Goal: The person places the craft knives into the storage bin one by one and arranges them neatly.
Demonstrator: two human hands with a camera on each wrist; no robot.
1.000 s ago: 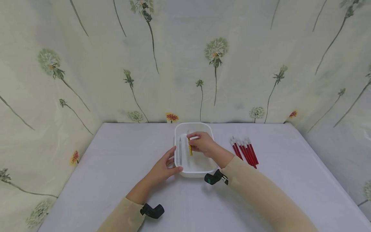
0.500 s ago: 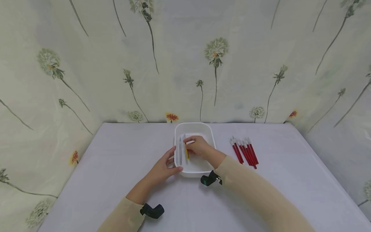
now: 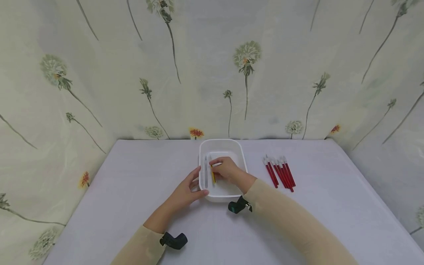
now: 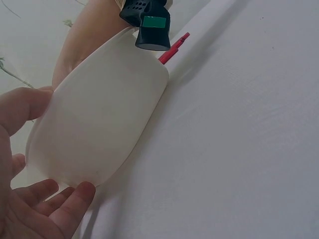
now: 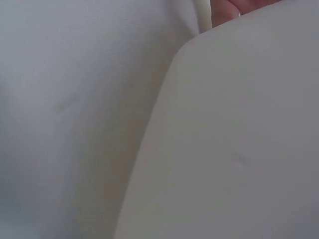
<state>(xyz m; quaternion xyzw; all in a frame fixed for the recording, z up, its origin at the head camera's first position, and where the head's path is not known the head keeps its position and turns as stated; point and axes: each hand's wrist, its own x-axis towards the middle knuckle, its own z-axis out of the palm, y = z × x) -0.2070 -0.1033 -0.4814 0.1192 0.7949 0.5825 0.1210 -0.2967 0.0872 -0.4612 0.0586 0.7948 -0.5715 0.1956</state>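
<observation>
A white rectangular tray [image 3: 228, 192] stands at the middle of the table. My left hand [image 3: 185, 191] holds its front left corner, with the thumb at the front and the fingers along the left side. Inside the tray, my right hand [image 3: 226, 169] pinches a slim yellow stick [image 3: 213, 178] with a pale tip, low near the tray floor. To its left lies a thin silvery-clear, pen-like stick [image 3: 206, 173], parallel to the tray's side wall. In the left wrist view, fingers [image 4: 75, 211] touch the outer wall of the tray. Only part of a hand [image 5: 227, 10] shows in the right wrist view.
Right of the tray lies a loose bunch of several slim red sticks [image 3: 281, 175] with whitish ends. A white cloth [image 3: 149, 162] covers the table. A dandelion-patterned curtain [image 3: 212, 73] hangs behind and at both sides.
My right hand has moved left and slightly down inside the tray with the yellow stick, closer to the silvery one. The left hand and the tray have stayed put.
</observation>
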